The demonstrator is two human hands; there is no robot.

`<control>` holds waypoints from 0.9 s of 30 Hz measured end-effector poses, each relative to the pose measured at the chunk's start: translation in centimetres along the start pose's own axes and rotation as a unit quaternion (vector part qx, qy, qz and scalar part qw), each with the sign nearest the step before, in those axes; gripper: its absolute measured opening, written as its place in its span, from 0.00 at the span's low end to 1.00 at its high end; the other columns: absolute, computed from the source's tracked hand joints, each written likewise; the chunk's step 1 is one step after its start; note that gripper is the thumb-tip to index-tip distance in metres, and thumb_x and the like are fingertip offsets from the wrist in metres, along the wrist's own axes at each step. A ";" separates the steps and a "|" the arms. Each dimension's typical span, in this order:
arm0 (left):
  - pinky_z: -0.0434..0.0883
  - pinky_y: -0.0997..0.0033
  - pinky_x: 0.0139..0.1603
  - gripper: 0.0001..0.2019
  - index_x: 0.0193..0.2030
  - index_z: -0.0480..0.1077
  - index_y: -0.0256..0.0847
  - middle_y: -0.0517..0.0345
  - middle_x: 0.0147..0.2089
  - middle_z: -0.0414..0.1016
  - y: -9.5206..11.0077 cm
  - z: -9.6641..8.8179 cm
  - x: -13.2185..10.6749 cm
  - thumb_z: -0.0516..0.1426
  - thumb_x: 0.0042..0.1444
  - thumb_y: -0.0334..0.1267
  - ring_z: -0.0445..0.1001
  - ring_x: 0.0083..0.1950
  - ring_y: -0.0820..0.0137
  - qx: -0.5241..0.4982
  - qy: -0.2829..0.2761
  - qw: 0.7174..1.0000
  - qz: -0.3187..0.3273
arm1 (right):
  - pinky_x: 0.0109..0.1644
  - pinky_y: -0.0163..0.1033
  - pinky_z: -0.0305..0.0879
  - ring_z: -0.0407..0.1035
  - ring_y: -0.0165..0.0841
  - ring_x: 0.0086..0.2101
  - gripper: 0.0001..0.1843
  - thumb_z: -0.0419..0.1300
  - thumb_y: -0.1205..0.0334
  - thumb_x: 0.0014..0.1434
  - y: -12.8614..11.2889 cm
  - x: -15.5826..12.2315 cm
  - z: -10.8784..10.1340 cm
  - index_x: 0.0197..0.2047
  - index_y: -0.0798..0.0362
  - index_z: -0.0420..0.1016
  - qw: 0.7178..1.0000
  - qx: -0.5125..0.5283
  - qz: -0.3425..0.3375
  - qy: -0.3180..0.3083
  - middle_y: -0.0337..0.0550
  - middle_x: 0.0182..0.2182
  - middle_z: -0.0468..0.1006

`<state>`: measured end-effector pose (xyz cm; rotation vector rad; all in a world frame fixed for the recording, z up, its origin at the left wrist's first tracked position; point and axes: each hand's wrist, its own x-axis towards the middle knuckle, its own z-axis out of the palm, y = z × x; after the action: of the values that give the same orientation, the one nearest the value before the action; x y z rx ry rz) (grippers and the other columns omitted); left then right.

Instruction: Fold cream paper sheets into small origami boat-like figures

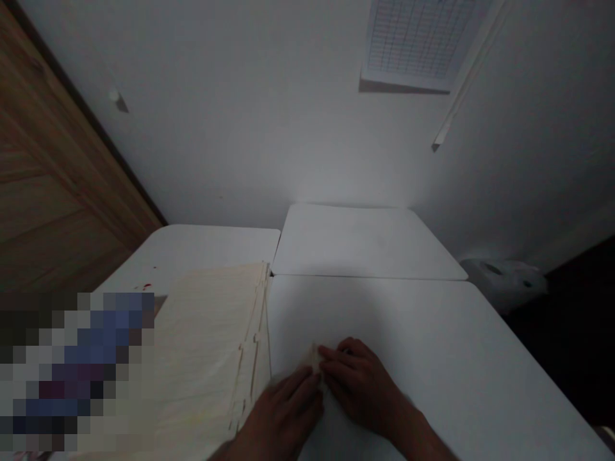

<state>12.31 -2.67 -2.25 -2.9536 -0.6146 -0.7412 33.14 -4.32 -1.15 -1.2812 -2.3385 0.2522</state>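
Observation:
Both hands meet low in the middle of the view, above the white table (408, 346). My left hand (291, 406) is closed, its fingertips pinching a small, narrow cream-coloured piece (315, 360). From the other side my right hand (358, 381) grips the same piece with thumb and fingers together. Whether it is paper or cloth I cannot tell, and most of it is hidden by the fingers. Left of the hands lies a stack of large cream sheets (206, 333), with uneven, ragged strips along its right edge.
A second white table (372, 240) adjoins at the back, and another white tabletop (216, 240) lies under the sheets. A pale wall rises behind, with a printed chart (418, 45). A wooden door (62, 173) stands left; a white plastic bag (504, 278) sits right. The lower left is pixelated.

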 end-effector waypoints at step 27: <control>0.74 0.59 0.45 0.18 0.42 0.69 0.35 0.45 0.46 0.75 0.0 1.4 0.0 0.41 0.59 0.19 0.74 0.46 0.61 0.071 0.017 0.995 -0.067 | 0.39 0.39 0.66 0.66 0.34 0.34 0.08 0.57 0.64 0.63 0.5 0.7 1.2 0.31 0.50 0.71 0.996 -0.057 -0.021 0.060 0.41 0.34 0.79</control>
<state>12.94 -2.45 -3.45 -2.7868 -0.8315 -0.7245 32.65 -3.37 -2.16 -1.2611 -2.3027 0.0262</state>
